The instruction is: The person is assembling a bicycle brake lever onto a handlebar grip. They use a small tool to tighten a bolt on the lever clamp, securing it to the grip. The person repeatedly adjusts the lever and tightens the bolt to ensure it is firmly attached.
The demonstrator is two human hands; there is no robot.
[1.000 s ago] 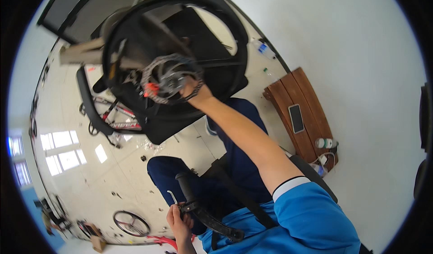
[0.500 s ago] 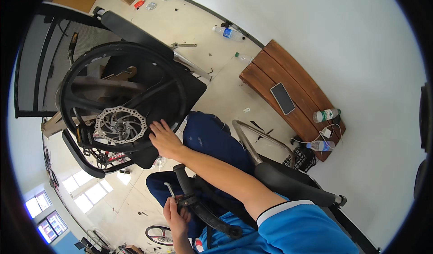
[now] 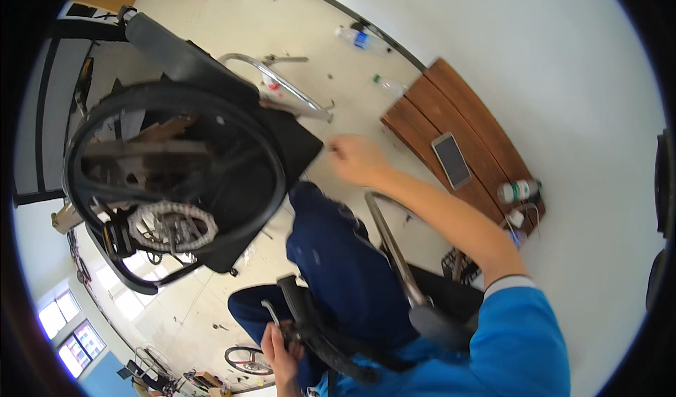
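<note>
Clamping a silver rod (image 3: 271, 312), likely stiff, by its near end in my left hand (image 3: 282, 353), I cannot tell if my right hand (image 3: 356, 159) grips.

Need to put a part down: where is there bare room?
The brown slatted wooden bench is bare between its far end and the white-framed rectangular phone. Its near end is crowded: clear plastic bottle, white charger block.

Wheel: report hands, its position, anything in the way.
Left hand gripping brake lever. Right hand apart from wheel, blurred, contents unclear. Wheel over chair seat, disc up. Armrest alongside.
</note>
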